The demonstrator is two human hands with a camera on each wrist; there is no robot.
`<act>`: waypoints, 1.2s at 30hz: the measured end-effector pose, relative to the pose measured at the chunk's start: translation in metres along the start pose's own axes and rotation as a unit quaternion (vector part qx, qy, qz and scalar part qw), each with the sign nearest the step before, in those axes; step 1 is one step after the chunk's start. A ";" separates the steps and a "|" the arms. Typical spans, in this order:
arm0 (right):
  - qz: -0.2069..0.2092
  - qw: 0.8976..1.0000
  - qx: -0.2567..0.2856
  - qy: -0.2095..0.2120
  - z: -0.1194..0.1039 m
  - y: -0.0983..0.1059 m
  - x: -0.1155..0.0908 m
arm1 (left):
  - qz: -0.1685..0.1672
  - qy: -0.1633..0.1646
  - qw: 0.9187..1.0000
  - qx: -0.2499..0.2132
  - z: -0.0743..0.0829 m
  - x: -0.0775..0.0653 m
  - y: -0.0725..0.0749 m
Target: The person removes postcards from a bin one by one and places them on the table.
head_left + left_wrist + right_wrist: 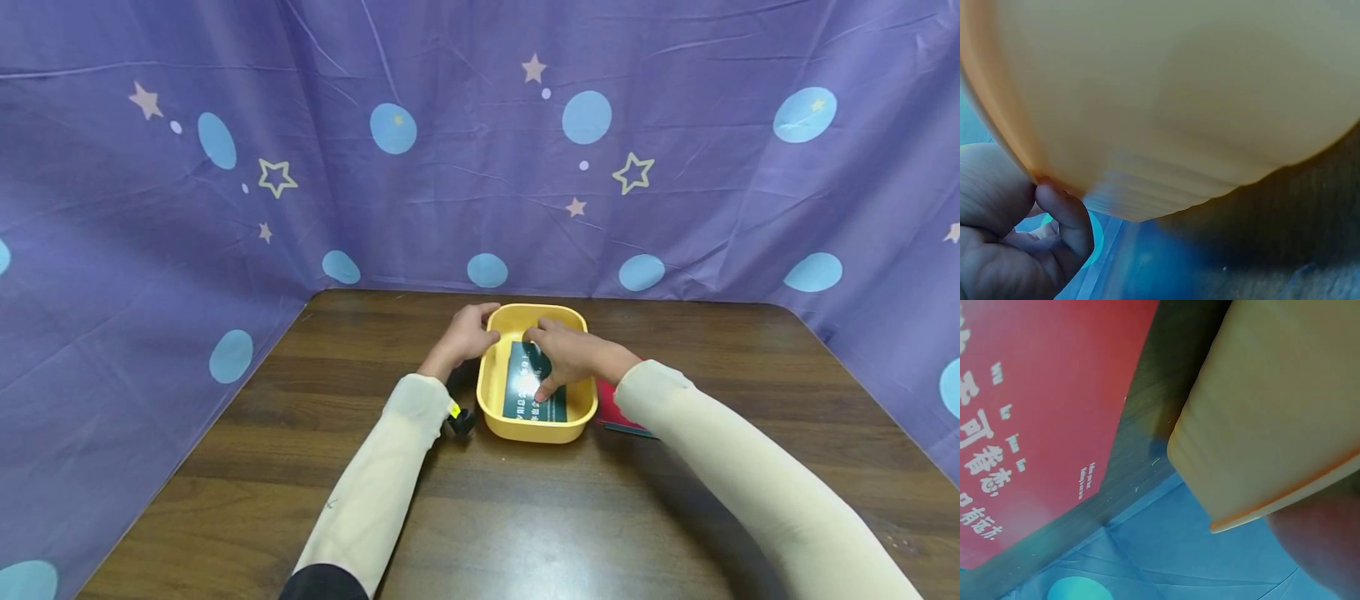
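Note:
A yellow plastic basin stands on the table. The left hand holds its far-left rim; the left wrist view shows a fingertip against the edge of the basin's wall. Inside lies a dark green booklet with white lettering. Reaching over the right rim, the right hand has thumb and fingers spread apart, the thumb over the booklet's cover and the fingers near its far end. Only a blurred part of that hand shows past the basin's wall in the right wrist view.
Flat on the table, just right of the basin, lies a red booklet with white lettering, partly hidden by the right forearm; a dark edge shows beneath it. A small black object is by the left wrist. A purple patterned curtain hangs behind the table.

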State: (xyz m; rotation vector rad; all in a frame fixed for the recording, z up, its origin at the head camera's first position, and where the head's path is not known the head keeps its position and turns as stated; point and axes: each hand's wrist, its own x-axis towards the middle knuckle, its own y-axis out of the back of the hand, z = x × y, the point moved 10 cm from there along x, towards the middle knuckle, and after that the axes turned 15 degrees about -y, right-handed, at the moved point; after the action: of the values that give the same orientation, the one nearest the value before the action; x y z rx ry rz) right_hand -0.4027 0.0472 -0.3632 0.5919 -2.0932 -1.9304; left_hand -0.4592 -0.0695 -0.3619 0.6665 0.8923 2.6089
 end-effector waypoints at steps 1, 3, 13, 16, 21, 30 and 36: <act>0.002 1.000 0.008 0.001 0.001 0.001 -0.001 | 0.000 0.000 1.000 0.002 0.000 0.000 0.000; 0.007 1.000 0.026 0.007 0.002 0.004 -0.002 | 0.001 0.001 1.000 0.005 -0.001 0.000 0.000; 0.047 0.990 0.122 0.052 0.001 0.029 -0.015 | 0.010 0.001 1.000 0.010 -0.001 0.000 0.002; 0.063 0.986 0.147 0.043 0.005 0.035 -0.018 | 0.009 0.004 1.000 0.006 -0.002 0.000 0.001; 0.109 0.976 0.180 0.052 0.012 0.052 -0.027 | 0.011 -0.002 1.000 0.002 -0.001 0.001 0.000; 0.144 0.956 0.257 0.013 0.040 0.080 -0.039 | 0.002 0.000 1.000 0.001 0.000 0.000 0.000; 0.156 0.945 0.287 -0.018 0.059 0.093 -0.046 | 0.001 0.005 1.000 -0.006 -0.002 0.000 -0.001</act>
State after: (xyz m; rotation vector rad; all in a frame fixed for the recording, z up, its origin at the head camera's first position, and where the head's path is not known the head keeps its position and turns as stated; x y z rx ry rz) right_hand -0.3996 0.1246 -0.2728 0.2906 -2.5929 -1.1632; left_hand -0.4602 -0.0698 -0.3633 0.6536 0.8780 2.6198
